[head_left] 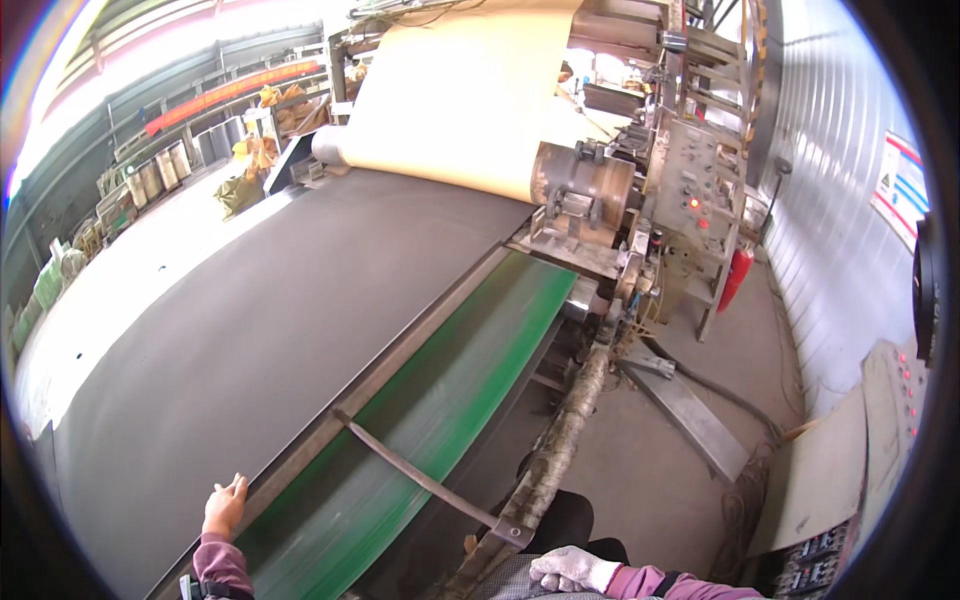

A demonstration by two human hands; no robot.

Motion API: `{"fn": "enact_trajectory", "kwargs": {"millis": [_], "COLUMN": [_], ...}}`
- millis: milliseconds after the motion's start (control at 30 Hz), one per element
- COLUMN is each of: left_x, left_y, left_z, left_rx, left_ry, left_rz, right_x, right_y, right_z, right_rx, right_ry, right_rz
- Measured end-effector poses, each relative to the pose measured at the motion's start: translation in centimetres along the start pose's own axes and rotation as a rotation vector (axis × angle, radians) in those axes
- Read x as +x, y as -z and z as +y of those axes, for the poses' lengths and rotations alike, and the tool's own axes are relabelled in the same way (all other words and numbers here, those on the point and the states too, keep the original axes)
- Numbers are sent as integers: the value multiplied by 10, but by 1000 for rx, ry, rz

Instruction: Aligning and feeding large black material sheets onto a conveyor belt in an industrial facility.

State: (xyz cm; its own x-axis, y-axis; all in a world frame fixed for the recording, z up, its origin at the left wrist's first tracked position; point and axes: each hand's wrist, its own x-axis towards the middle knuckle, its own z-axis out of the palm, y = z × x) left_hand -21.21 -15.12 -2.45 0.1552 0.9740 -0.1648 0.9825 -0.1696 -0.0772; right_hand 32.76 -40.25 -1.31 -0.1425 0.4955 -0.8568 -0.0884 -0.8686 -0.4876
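Observation:
My left hand (225,506), bare, reaches to the right edge of a broad dark grey sheet (260,300), next to the brown rail (300,450) along that edge. Its fingers are partly bent with the tips a little apart, and nothing shows in them. In a pale knitted glove, my right hand (573,569) rests low in front of me on dark mesh cloth (508,578). Its fingers are curled in, with nothing visible inside. The dark sheet runs away from me to a roller, where a wide yellowish sheet (450,95) rises.
Right of the rail lies a green belt (430,400), crossed by a metal bar (415,475). A worn pipe (570,420) runs beside it. Farther right are a control panel (695,180), a red extinguisher (735,278), a metal channel (690,420) on the floor and a cabinet (815,480).

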Motion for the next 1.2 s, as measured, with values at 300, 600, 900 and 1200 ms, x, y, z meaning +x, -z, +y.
{"fn": "enact_trajectory", "kwargs": {"millis": [300,600,900,1200], "left_x": [105,165,-3,50], "left_y": [54,72,-17,-9], "left_z": [133,162,-7,27], "left_rx": [-58,-1029,61,-10], "left_ry": [75,268,669,196], "left_rz": [-69,105,76,111], "right_x": [0,-2,49,-25], "right_y": [5,3,34,45], "right_z": [7,5,63,-24], "right_rx": [111,90,-44,-1519], "right_ry": [136,193,105,722], "right_rz": [0,31,-123,693]}}
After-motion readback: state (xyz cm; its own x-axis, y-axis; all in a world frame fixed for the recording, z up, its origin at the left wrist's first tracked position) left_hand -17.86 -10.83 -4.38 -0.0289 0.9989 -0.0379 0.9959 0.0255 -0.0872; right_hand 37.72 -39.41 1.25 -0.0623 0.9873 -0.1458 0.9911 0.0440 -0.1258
